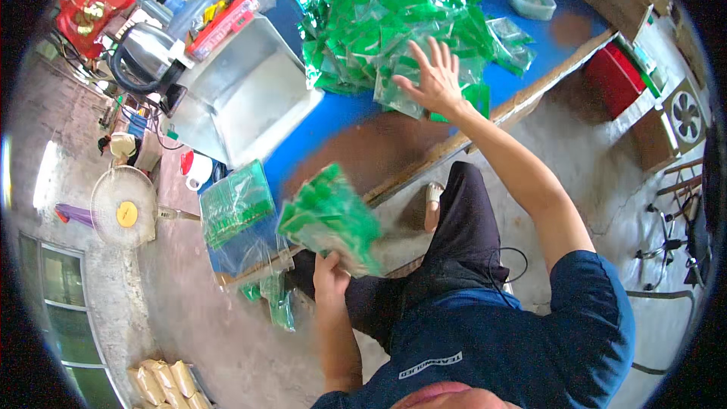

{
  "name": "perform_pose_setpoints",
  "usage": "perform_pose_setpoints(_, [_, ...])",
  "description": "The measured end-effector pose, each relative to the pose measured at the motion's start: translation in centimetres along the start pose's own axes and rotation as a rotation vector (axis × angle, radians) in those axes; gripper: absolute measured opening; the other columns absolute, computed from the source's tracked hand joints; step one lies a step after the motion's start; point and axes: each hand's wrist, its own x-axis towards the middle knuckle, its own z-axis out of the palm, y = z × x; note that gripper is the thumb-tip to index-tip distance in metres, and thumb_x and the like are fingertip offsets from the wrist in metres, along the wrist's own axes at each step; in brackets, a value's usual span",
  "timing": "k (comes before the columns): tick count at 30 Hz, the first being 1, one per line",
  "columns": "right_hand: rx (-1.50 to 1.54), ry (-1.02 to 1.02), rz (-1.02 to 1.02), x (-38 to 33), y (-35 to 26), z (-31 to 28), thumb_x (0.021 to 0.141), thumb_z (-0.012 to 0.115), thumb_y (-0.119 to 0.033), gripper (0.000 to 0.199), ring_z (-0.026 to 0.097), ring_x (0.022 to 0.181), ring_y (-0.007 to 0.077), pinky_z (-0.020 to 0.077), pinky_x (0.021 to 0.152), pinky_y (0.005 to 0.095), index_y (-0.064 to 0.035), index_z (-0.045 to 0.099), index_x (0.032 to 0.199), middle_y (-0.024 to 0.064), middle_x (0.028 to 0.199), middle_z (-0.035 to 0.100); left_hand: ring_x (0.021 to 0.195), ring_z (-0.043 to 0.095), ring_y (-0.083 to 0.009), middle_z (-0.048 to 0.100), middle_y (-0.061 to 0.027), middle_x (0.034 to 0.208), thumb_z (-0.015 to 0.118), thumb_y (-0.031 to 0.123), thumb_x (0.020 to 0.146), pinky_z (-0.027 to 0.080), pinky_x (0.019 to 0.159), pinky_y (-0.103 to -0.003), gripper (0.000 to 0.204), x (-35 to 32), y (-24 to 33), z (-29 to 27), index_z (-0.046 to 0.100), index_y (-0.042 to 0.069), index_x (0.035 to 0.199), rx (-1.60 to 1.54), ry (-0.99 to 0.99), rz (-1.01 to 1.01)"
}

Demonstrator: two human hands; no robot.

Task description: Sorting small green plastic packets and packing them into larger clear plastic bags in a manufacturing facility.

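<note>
At 12 o'clock on the blue table (pixel 356 117), pile of green packets (pixel 401 19); right hand (pixel 433 79) flat on its near edge, fingers spread wide. Left hand (pixel 331 273) at 7 o'clock grips a stack of green packets (pixel 329 218). Metal tray (pixel 246 95) at 10 o'clock.

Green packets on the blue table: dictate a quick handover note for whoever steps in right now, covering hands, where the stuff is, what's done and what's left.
Left hand: closed on a stack of green packets, held up near the table edge.
Right hand: open, fingers spread, reaching onto the loose pile of green packets on the blue table.
Things: a bundled block of packets sits at the table's near end; a metal tray lies left of the pile; a few packets are on the floor.
Done: one stack gathered in hand, one block set aside.
Left: most of the pile is still loose.
</note>
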Motion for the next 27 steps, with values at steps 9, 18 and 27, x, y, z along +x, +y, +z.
perform_pose_setpoints(9, [0.105,-0.634,-0.358,-3.2,-7.8,5.6,0.082,0.039,-0.079,0.088,0.020,0.142,0.0466,0.0118,0.113,0.0640,-0.0195,0.040,0.146,0.0261,0.151,0.029,0.118,0.055,-0.0331,0.058,-0.0146,0.128,0.062,0.012,0.087,0.043,0.103,-0.051,0.045,-1.1,-2.2,-0.1,0.051,-0.001,0.129,-0.114,0.255,0.097])
perform_pose_setpoints(18, [0.152,-0.424,-0.664,-9.8,-10.7,-2.1,0.086,0.061,-0.051,0.070,0.037,0.134,0.0416,0.0281,0.111,0.0542,-0.0052,0.047,0.137,0.0192,0.141,0.046,0.110,0.058,-0.0296,0.060,-0.0155,0.122,0.056,0.016,0.093,0.046,0.098,-0.046,0.038,-0.9,-1.7,-4.4,0.052,-0.002,0.126,-0.356,0.100,0.037])
perform_pose_setpoints(27, [0.855,-0.430,0.087,-9.5,-14.3,-4.6,0.083,0.060,0.000,0.036,0.065,0.094,0.0336,0.0535,0.079,0.0426,-0.0076,0.058,0.118,0.0170,0.106,0.065,0.124,0.051,-0.0316,0.053,-0.0186,0.135,0.060,0.017,0.093,0.040,0.109,-0.047,0.046,-2.2,-0.3,-5.6,0.048,-0.003,0.133,-0.423,0.043,0.089])
